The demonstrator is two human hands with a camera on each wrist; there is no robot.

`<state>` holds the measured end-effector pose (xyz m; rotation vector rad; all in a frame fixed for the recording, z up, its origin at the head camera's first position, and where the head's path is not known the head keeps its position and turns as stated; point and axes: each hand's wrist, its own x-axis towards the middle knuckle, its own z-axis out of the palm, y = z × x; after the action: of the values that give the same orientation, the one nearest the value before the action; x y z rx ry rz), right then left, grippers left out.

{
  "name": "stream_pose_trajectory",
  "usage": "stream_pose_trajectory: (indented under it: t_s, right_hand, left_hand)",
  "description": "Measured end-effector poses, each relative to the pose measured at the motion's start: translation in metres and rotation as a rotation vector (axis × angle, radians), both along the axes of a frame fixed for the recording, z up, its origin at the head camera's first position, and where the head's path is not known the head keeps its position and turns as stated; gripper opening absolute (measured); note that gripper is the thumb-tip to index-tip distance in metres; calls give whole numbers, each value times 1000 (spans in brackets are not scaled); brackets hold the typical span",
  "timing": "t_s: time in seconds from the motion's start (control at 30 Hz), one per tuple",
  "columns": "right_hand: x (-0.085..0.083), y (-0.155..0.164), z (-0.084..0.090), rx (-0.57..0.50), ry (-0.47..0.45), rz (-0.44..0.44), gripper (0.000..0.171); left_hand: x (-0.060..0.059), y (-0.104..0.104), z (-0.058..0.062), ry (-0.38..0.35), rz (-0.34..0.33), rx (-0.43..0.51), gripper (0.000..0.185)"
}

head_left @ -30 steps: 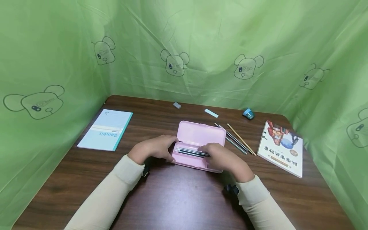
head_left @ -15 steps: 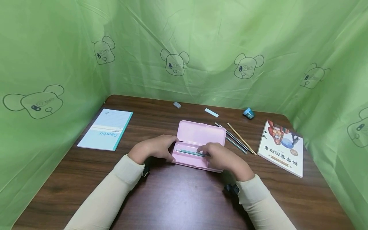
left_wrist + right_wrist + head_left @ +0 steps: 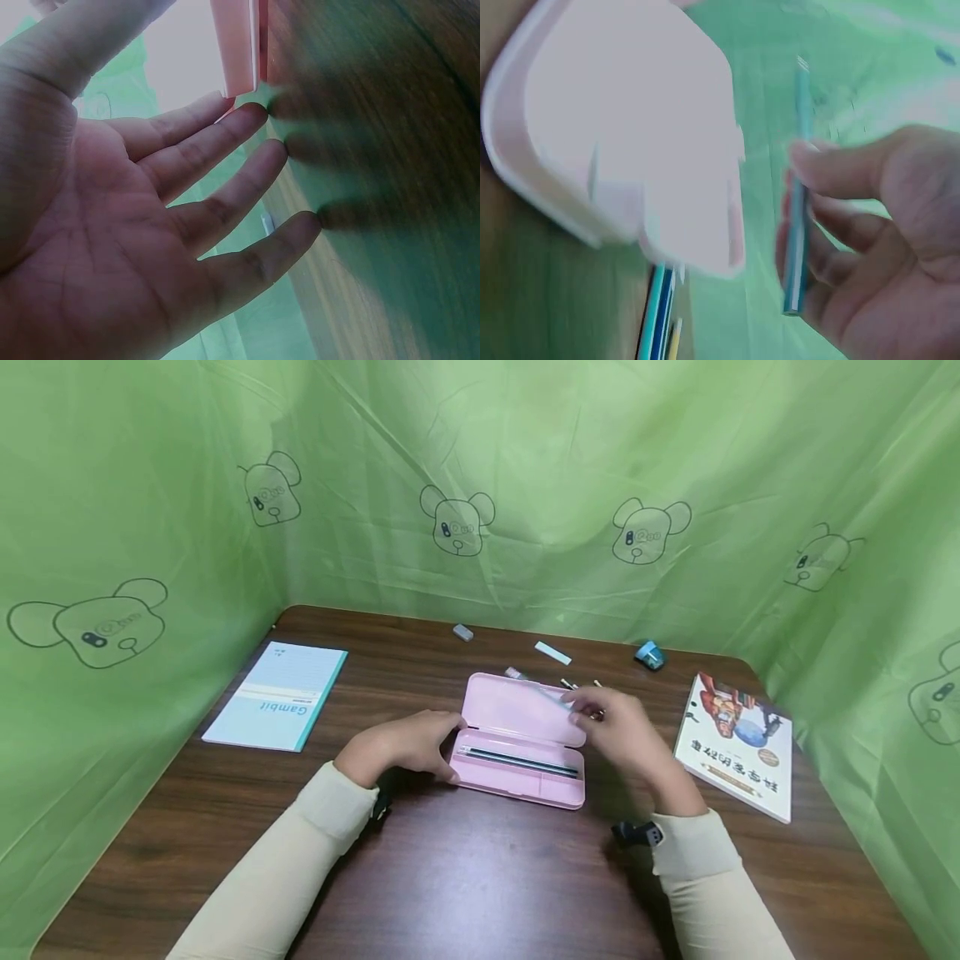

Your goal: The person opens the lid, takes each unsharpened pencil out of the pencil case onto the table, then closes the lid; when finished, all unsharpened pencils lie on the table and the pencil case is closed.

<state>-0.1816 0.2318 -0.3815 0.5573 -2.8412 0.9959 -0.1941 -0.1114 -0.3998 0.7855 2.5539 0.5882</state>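
On the brown table (image 3: 450,877), the right hand (image 3: 622,731) pinches a teal pencil (image 3: 803,97) just lifted from the pink case (image 3: 562,791), over its raised lid (image 3: 502,706), leaving dark pencils (image 3: 525,762) inside. The left hand (image 3: 408,745) rests, fingers relaxed, at its left end.

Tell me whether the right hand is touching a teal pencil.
Touching: the right wrist view shows the right hand gripping the teal pencil, thumb across it.

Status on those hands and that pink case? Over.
Right hand grip on teal pencil. Left hand at pink case, left end. Case open, pencils inside. Loose pencils partly hidden.
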Motion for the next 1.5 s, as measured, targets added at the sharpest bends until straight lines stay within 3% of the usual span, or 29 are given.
stream_pose_trajectory:
  t_s: [0.17, 0.37, 0.73, 1.5]
  right_hand:
    - [-15, 37, -6, -8, 5, -228, 26]
    - [-28, 64, -30, 78, -59, -338, 23]
    - [-34, 74, -50, 154, -100, -363, 23]
    - [-34, 81, -51, 172, -136, -343, 26]
  left_hand:
    - [1, -3, -1, -6, 8, -3, 77]
    - [2, -5, -3, -20, 19, 4, 78]
    - [1, -3, -2, -21, 15, 1, 77]
    - [-1, 1, 0, -11, 3, -3, 77]
